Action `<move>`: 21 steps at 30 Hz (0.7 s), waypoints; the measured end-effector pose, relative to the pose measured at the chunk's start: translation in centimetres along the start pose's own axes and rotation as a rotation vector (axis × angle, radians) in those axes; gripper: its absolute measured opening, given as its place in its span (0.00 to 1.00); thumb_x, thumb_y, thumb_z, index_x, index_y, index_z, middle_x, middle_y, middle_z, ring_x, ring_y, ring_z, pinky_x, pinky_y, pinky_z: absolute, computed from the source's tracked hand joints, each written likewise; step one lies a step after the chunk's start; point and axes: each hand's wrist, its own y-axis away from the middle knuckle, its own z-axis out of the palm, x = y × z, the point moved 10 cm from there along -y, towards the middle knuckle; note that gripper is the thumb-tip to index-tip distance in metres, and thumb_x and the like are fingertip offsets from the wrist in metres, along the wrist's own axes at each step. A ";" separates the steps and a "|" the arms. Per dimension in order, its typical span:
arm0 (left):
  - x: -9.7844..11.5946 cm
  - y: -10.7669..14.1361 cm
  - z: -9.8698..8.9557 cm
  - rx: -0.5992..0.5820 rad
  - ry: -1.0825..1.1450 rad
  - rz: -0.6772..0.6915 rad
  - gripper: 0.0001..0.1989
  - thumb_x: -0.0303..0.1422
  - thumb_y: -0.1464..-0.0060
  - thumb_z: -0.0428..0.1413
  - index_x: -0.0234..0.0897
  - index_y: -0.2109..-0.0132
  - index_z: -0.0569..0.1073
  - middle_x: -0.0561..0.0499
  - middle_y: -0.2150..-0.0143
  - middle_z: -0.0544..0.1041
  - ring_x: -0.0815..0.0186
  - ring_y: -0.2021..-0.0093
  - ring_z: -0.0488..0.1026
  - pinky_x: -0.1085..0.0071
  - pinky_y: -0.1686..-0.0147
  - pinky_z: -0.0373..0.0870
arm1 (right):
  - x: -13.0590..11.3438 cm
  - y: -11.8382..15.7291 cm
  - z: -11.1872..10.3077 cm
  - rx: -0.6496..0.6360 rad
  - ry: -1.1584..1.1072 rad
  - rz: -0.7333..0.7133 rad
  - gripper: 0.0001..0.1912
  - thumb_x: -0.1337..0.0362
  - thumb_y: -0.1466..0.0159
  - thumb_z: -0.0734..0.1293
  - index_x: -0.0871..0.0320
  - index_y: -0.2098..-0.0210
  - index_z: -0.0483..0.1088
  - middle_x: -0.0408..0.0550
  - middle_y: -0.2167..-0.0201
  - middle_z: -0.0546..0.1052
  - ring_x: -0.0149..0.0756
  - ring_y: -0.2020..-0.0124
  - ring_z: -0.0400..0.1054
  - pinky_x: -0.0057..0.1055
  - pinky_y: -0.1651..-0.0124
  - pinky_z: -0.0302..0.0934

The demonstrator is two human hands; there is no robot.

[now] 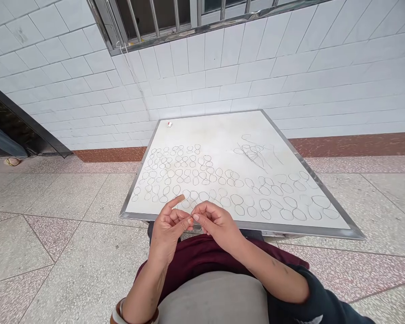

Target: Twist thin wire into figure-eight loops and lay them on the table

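Note:
My left hand (168, 226) and my right hand (218, 223) meet at the table's front edge, their fingertips almost touching. Thumb and finger pinch together on each hand, over something thin and small that I cannot make out; a speck of orange shows by the left thumb. One left finger points outward, with a tan covering at its tip. Beyond my hands, many thin dark loops (236, 199) lie in rows on the white tabletop (219, 130), mostly in touching or overlapping pairs. A loose tangle of thin dark strands (253, 153) lies toward the back right.
A metal rim (310, 166) borders the table. Near its back left corner sits a small white and red object (169, 124). Behind stands a white tiled wall (189, 85) with a barred window (175, 18). A dark doorway (16, 126) is at the left, above the speckled floor (77, 252).

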 end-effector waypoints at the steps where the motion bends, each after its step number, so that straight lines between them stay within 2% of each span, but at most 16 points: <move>1: 0.1 0.0 0.0 -0.007 -0.014 -0.004 0.29 0.31 0.52 0.65 0.40 0.42 0.68 0.57 0.71 0.75 0.72 0.72 0.71 0.73 0.66 0.70 | 0.0 0.0 0.1 -0.012 0.006 0.003 0.10 0.55 0.36 0.66 0.56 0.66 0.69 0.39 0.76 0.69 0.25 0.80 0.58 0.25 0.76 0.55; 7: 0.5 0.3 0.1 -0.023 -0.062 -0.023 0.31 0.32 0.52 0.65 0.41 0.41 0.66 0.58 0.72 0.73 0.72 0.73 0.69 0.72 0.66 0.67 | 0.3 0.1 0.5 -0.075 -0.027 0.049 0.12 0.53 0.37 0.66 0.56 0.65 0.69 0.40 0.72 0.71 0.24 0.79 0.59 0.25 0.76 0.56; 13: 0.6 0.4 0.1 -0.023 -0.112 0.002 0.29 0.31 0.49 0.63 0.42 0.41 0.65 0.58 0.71 0.71 0.72 0.72 0.67 0.72 0.64 0.64 | 0.7 -0.1 0.7 -0.126 -0.028 0.078 0.12 0.53 0.37 0.66 0.56 0.63 0.70 0.40 0.72 0.71 0.24 0.79 0.58 0.24 0.75 0.55; 18: 0.4 0.7 0.9 -0.073 -0.098 -0.017 0.24 0.33 0.46 0.60 0.44 0.42 0.65 0.56 0.68 0.69 0.70 0.68 0.69 0.70 0.63 0.67 | 0.7 -0.2 0.6 -0.119 -0.035 0.111 0.12 0.53 0.36 0.65 0.56 0.65 0.69 0.39 0.75 0.69 0.24 0.79 0.55 0.24 0.76 0.52; 21: 0.1 0.8 1.3 -0.091 -0.059 -0.046 0.24 0.35 0.45 0.59 0.45 0.42 0.66 0.55 0.65 0.68 0.68 0.66 0.71 0.69 0.64 0.69 | 0.5 -0.1 1.0 -0.144 -0.069 0.110 0.13 0.52 0.36 0.65 0.56 0.66 0.68 0.39 0.76 0.69 0.26 0.78 0.57 0.25 0.76 0.52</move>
